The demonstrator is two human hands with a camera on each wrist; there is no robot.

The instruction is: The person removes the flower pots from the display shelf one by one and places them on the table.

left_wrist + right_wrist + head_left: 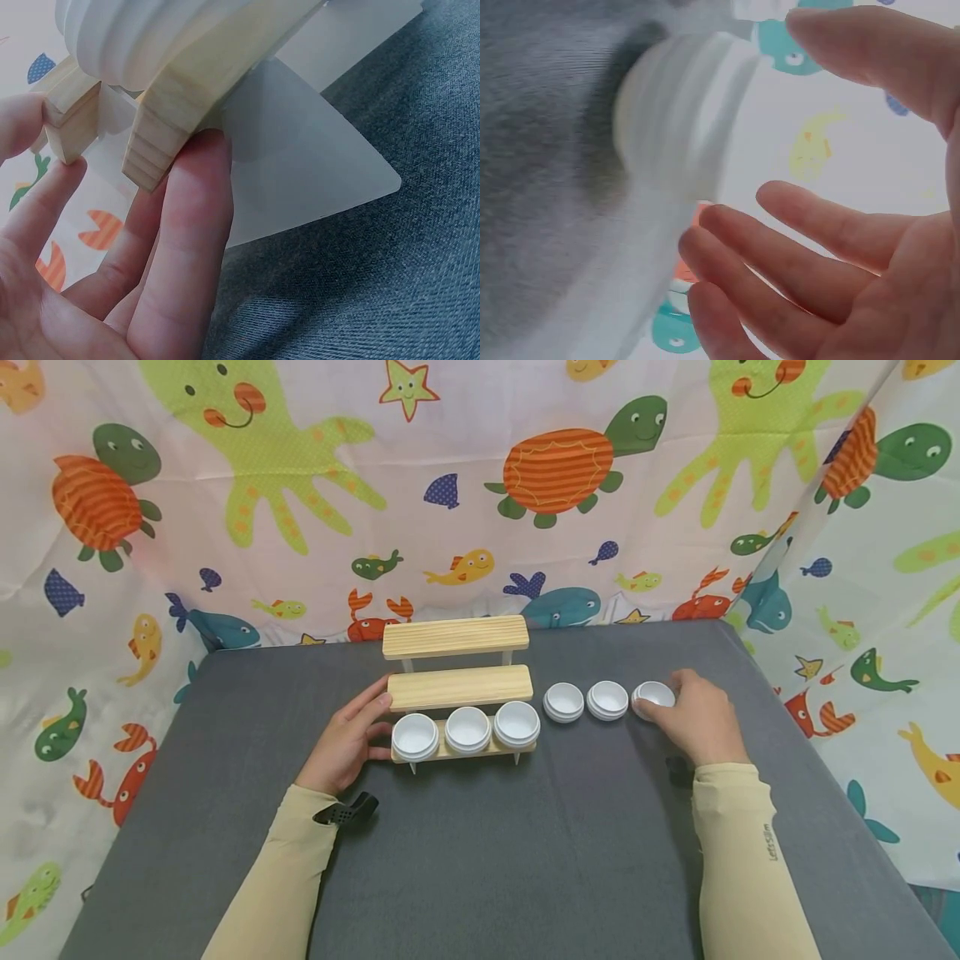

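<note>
A three-tier wooden stand (459, 687) with translucent side supports (315, 150) stands on the grey cloth. My left hand (347, 735) holds its left end. Thumb and a finger pinch the middle plank (73, 112), while other fingers touch the lowest plank (176, 120). White ridged cups, the left one (415, 737), middle one (468, 730) and right one (517, 724), sit on the lowest tier. Beside the stand is a row of three similar cups. Around the rightmost cup (682, 112) my right hand (701, 714) has its fingers spread; the right wrist view shows them apart from it.
Two more white cups, a near one (563, 702) and a middle one (607, 700), stand between the stand and my right hand. A sea-animal patterned curtain (450, 527) hangs behind and along the sides of the grey table (480, 860).
</note>
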